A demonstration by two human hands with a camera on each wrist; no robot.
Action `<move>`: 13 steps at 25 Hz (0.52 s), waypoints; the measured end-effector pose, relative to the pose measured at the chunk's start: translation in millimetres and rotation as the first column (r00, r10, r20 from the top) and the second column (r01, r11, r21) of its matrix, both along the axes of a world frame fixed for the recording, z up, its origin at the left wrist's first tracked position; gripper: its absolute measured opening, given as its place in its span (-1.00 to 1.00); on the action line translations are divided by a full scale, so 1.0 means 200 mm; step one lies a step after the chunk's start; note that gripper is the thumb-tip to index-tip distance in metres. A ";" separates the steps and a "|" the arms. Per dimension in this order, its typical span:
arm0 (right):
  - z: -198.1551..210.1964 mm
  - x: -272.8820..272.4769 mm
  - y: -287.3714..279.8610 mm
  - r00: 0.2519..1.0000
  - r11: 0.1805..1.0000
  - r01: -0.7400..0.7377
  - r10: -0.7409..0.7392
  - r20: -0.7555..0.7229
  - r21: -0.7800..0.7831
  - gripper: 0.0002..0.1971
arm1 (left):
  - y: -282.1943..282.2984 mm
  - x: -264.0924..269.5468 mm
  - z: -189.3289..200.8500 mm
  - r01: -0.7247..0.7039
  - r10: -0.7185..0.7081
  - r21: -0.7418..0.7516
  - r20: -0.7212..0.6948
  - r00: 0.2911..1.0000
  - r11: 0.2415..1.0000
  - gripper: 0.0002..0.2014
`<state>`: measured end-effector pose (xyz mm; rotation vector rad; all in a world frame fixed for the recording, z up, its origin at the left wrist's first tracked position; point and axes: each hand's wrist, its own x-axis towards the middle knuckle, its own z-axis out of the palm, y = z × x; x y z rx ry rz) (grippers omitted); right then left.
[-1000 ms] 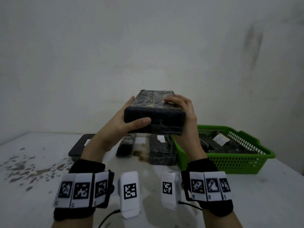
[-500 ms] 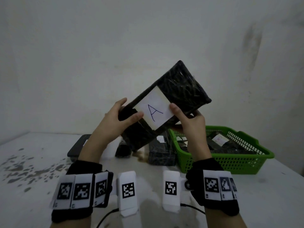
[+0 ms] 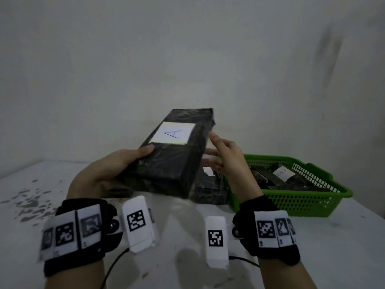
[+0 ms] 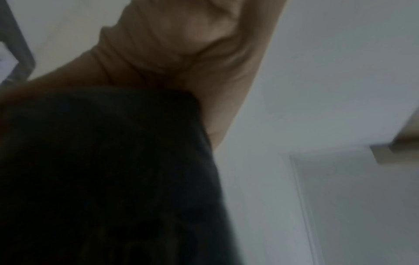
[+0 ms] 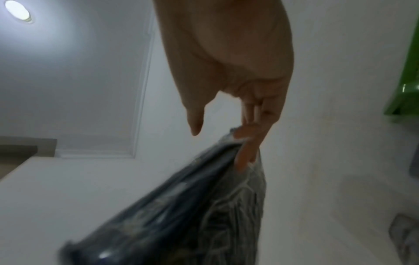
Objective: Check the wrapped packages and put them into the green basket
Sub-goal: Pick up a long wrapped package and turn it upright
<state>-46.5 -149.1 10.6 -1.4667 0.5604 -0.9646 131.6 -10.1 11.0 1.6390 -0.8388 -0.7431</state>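
Note:
A black plastic-wrapped package (image 3: 173,161) with a white label marked "A" on its upper face is held above the table. My left hand (image 3: 133,163) grips its near left end, thumb on top and fingers underneath. In the left wrist view only the palm (image 4: 181,44) and the dark package (image 4: 102,170) show. My right hand (image 3: 216,151) is at the package's right side with straight fingers (image 5: 247,152) touching its edge (image 5: 192,215) and the thumb clear of it. The green basket (image 3: 308,205) stands to the right with several wrapped packages (image 3: 281,174) inside.
Another wrapped package (image 3: 210,190) lies on the white table (image 3: 187,257) just left of the basket, partly hidden by the held one. A corner of the green basket (image 5: 408,62) shows in the right wrist view. The wall is close behind. Dark stains mark the table's left side (image 3: 27,201).
The package was turned over to show its label, then lowered and laid flatter with the label up. My right hand has let go of its pinch and now only touches the side.

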 end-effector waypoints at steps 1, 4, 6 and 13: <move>0.00 -0.01 0.01 0.996 0.997 -0.079 0.078 -0.033 -0.009 -0.51 | 0.01 0.04 -0.01 -0.053 0.050 -0.041 -0.072 0.996 0.998 -0.46; 0.00 -0.02 0.04 0.976 0.986 -0.169 0.166 -0.140 -0.006 -0.67 | 0.01 0.17 -0.09 -0.242 0.237 -0.039 -0.104 0.966 0.970 -0.52; -0.02 0.01 0.02 0.965 0.987 -0.158 0.156 -0.208 0.010 -0.68 | 0.01 0.20 -0.15 -0.333 0.325 -0.006 -0.202 0.924 0.943 -0.59; -0.05 0.49 -0.14 0.411 0.801 -0.490 -0.135 -0.902 -0.343 -0.61 | -0.08 0.30 -0.37 -0.362 0.362 0.069 -0.356 0.862 0.930 -0.51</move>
